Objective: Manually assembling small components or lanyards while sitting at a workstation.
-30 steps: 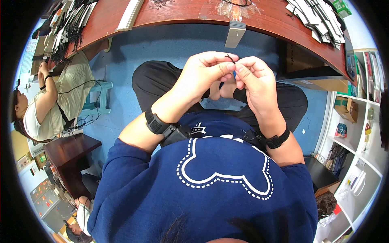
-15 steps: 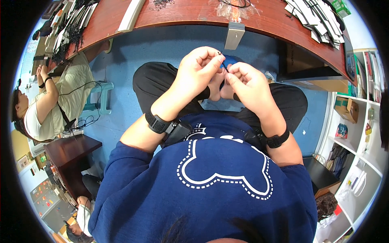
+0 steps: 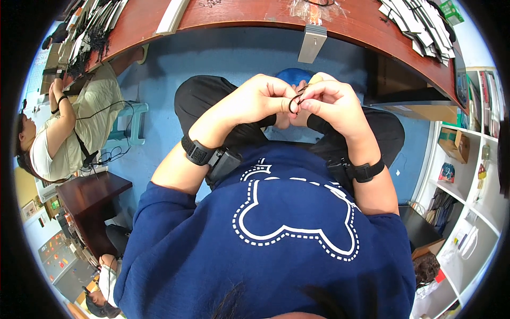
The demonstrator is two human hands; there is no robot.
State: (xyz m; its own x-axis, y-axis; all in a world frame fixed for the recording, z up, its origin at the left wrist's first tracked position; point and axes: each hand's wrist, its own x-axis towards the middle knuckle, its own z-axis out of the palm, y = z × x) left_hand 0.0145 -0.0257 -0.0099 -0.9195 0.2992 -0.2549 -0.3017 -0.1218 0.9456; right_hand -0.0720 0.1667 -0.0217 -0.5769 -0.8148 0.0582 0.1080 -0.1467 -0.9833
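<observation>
A thin black cord (image 3: 291, 101) forms a small loop between my two hands, above my lap. My left hand (image 3: 263, 101) pinches one side of it with thumb and fingertips. Fingers bent, my right hand (image 3: 333, 100) grips the cord from the other side, close to the left fingertips. Part of the cord is hidden behind the fingers.
A red-brown table (image 3: 239, 18) stands ahead. On it lie a white strip (image 3: 172, 17), clear plastic (image 3: 313, 11), and white card pieces (image 3: 417, 26). A grey block (image 3: 312, 43) juts from its edge. At left, a co-worker (image 3: 69, 122) sits near a stool (image 3: 130, 125); white shelves (image 3: 473, 175) stand right.
Both hands have moved slightly down and closer together. The cord, nearly straight and slanted before, now curves into a loop between the fingers.
</observation>
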